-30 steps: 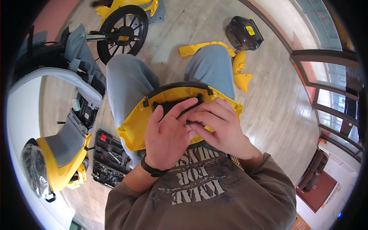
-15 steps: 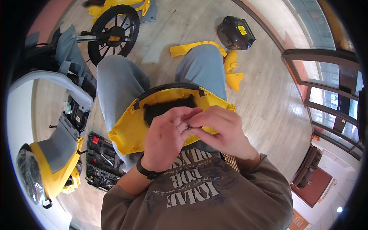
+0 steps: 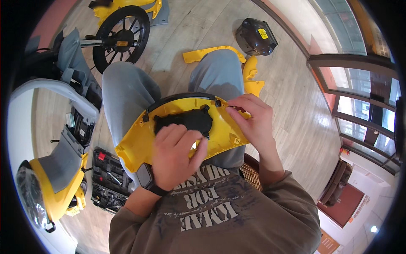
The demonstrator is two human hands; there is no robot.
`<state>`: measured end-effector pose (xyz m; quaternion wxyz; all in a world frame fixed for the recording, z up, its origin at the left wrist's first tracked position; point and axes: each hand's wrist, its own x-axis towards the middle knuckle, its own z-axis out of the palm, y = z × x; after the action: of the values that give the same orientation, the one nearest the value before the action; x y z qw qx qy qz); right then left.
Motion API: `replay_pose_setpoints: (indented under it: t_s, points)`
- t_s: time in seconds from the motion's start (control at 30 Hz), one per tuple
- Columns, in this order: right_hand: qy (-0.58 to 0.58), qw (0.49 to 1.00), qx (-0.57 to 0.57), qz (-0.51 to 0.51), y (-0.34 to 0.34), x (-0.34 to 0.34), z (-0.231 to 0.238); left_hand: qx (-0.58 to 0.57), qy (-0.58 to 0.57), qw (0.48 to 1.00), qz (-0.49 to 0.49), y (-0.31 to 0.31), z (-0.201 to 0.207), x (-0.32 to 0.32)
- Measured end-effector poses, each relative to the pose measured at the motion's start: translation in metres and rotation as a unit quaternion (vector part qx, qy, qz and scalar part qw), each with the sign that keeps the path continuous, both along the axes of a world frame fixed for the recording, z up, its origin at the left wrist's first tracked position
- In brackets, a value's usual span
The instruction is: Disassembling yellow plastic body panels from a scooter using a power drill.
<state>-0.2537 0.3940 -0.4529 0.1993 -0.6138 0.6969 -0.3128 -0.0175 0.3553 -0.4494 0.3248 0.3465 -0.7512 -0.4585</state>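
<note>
Across my lap lies a yellow scooter body panel, its hollow side up. A black housing sits in its middle, and a black trim strip runs along its far edge. My right hand is at the panel's far right corner, thumb and fingertips pinched beside the end of the strip; whatever is between them is too small to make out. My left hand hangs over the near part of the panel, in front of the housing. Its fingers are curled with the thumb bent toward them, and the palm is hidden.
An open tool case lies on the floor at left, near a yellow and grey scooter body. A spoked wheel stands at far left. Loose yellow panels and a dark glossy case lie beyond my knees.
My hands have come apart from over the panel's middle. The right moved out to the far right corner; the left turned over and curled, uncovering the black housing.
</note>
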Motion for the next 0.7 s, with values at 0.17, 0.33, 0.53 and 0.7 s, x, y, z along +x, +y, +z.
replay_pose_setpoints:
  t_s: [0.17,0.33,0.53,0.7]
  points:
    - [-0.006,0.999,0.036,0.003,-0.007,-0.001,-0.001,-0.223,-0.201,0.954,-0.001,-0.026,-0.006,-0.007]
    - [0.007,0.999,0.025,0.035,-0.011,-0.002,-0.009,-0.233,-0.316,0.920,-0.019,-0.016,-0.031,-0.014]
    - [-0.005,1.000,0.016,0.019,-0.011,0.000,-0.009,-0.201,-0.366,0.908,0.012,-0.010,-0.040,-0.016]
    - [-0.009,1.000,0.012,0.027,-0.010,-0.001,-0.009,-0.200,-0.358,0.911,0.034,-0.011,-0.048,-0.016]
